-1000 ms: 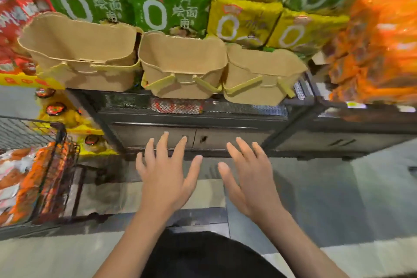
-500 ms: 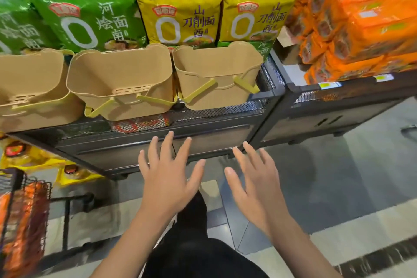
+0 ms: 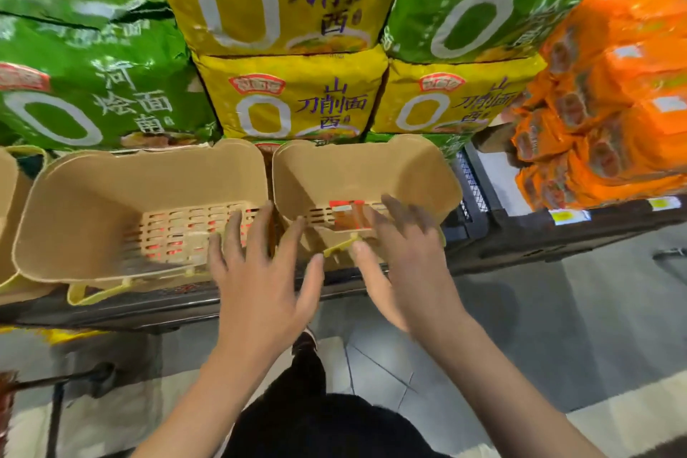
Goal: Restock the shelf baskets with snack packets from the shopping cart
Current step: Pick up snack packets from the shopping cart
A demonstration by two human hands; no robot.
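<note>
Two tan plastic baskets with yellow handles stand side by side on a black wire shelf. The left basket (image 3: 93, 193) holds nothing I can see. The right basket (image 3: 364, 171) shows a red packet (image 3: 347, 216) through its slotted bottom. My left hand (image 3: 260, 279) hovers with spread fingers over the front rims where the two baskets meet. My right hand (image 3: 405, 264) is spread too, in front of the right basket, its fingertips over the rim. Neither hand holds anything. A black corner of the shopping cart (image 3: 55, 405) shows at the lower left.
Large green noodle bags (image 3: 93, 97) and yellow noodle bags (image 3: 293, 97) are stacked behind the baskets. Orange packets (image 3: 609, 104) fill the shelf to the right, with price tags (image 3: 568, 216) on its edge. A third basket's edge (image 3: 5, 204) shows at far left. Grey tiled floor lies below.
I have stepped closer, so the baskets now look larger. Both hands have risen from below the shelf edge to the baskets' front rims. The cart has slid almost out of view.
</note>
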